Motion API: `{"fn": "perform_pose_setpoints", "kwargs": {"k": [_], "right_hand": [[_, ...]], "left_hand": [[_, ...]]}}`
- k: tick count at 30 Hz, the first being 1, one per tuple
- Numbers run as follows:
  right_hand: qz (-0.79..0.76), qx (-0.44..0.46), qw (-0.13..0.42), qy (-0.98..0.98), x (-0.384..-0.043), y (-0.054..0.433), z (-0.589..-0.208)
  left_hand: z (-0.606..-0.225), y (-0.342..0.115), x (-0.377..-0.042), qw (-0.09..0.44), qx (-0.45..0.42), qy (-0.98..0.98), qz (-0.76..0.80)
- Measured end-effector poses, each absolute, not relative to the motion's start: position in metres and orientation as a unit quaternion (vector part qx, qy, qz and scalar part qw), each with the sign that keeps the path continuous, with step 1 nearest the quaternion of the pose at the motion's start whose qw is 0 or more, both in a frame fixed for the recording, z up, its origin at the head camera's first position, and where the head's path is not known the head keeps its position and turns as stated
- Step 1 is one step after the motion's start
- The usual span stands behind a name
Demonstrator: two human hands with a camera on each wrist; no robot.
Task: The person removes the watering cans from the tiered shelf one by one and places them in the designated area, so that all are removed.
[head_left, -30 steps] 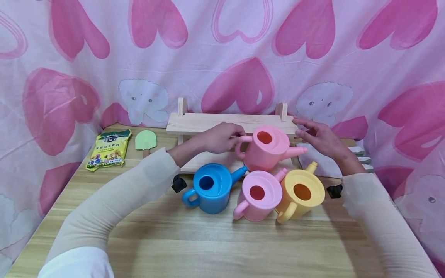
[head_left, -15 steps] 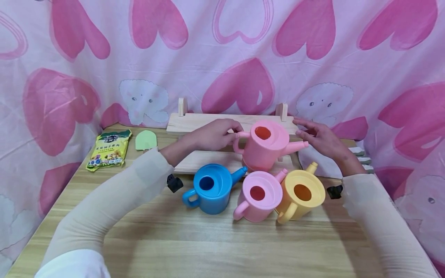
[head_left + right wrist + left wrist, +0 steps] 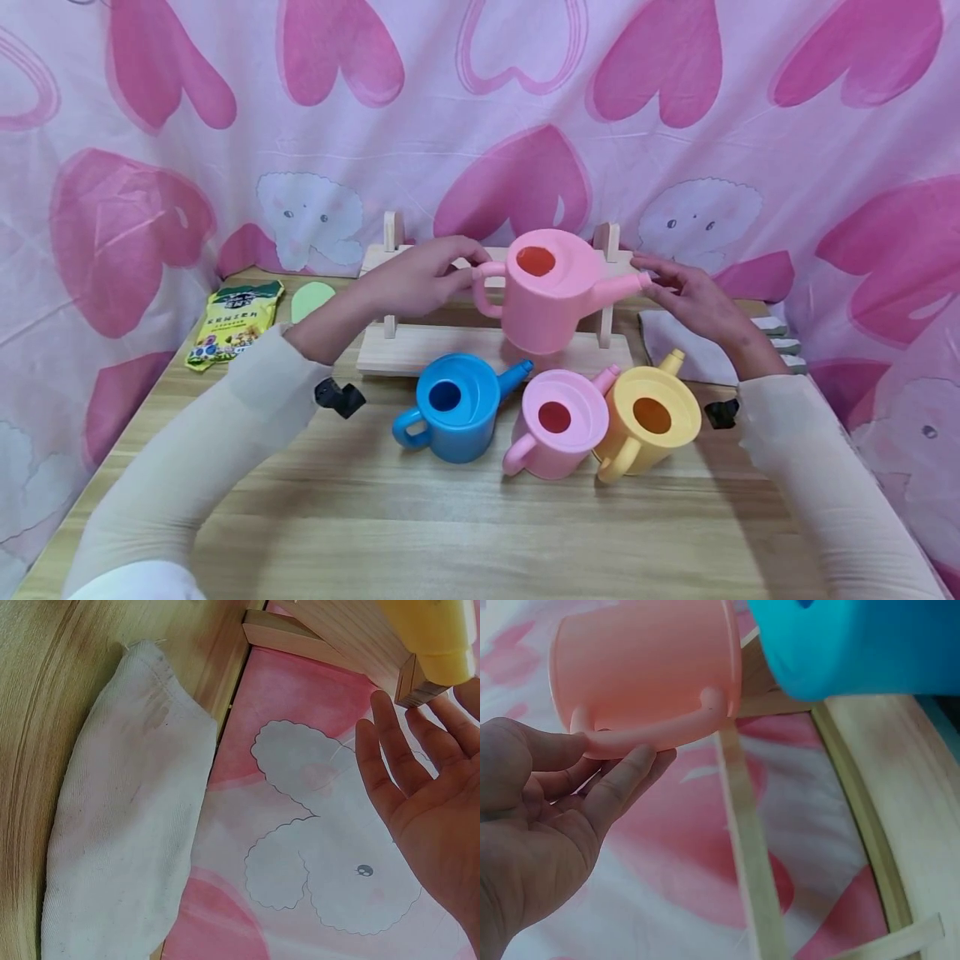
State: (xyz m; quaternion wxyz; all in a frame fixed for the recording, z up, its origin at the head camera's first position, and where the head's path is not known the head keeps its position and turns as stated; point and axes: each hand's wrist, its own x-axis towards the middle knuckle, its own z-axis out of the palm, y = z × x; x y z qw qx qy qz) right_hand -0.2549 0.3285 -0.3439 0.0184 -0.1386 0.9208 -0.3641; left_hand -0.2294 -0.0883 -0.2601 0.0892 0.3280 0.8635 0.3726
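My left hand (image 3: 431,275) pinches the handle of a salmon-pink watering can (image 3: 551,300), thumb on one side and fingers on the other. The can is upright, raised in front of a two-tier wooden shelf (image 3: 405,348). In the left wrist view its handle (image 3: 660,733) lies between thumb and fingertips. At the shelf's upper right end is my right hand (image 3: 693,304), its fingers extended with the tips at the board's end (image 3: 420,682); the can's spout overlaps them in the head view. A blue watering can (image 3: 459,412), a light pink one (image 3: 562,417) and a yellow one (image 3: 656,408) stand in front.
On the left of the table (image 3: 450,542) lie a yellow-green printed bag (image 3: 236,325) and a light green shovel blade (image 3: 310,298), partly behind my left arm. A white knitted cloth (image 3: 135,802) lies to the right of the shelf. A pink heart-patterned curtain (image 3: 517,175) hangs behind.
My left hand has lifted the salmon-pink watering can and moved it up and slightly left, away from the other cans. The right hand has stayed at the shelf's end.
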Motion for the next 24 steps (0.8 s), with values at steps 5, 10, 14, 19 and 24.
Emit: {"fn": "perform_pose_setpoints", "kwargs": {"k": [5, 10, 14, 19, 24], "right_hand": [[-0.360, -0.131, 0.017, 0.924, -0.253, 0.329, -0.344], [-0.362, -0.127, 0.017, 0.923, -0.252, 0.330, -0.342], [-0.371, -0.129, 0.014, 0.920, -0.253, 0.330, -0.343], [-0.375, -0.132, 0.014, 0.917, -0.253, 0.327, -0.344], [-0.374, -0.130, 0.017, 0.918, -0.253, 0.326, -0.343]], "left_hand": [[-0.252, -0.106, -0.222, 0.063, 0.332, 0.861, 0.379], [-0.247, -0.126, -0.215, 0.059, 0.323, 0.862, 0.387], [-0.245, -0.142, -0.208, 0.061, 0.317, 0.856, 0.403], [-0.249, -0.163, -0.198, 0.066, 0.301, 0.854, 0.419], [-0.252, -0.185, -0.188, 0.071, 0.291, 0.847, 0.439]]}}
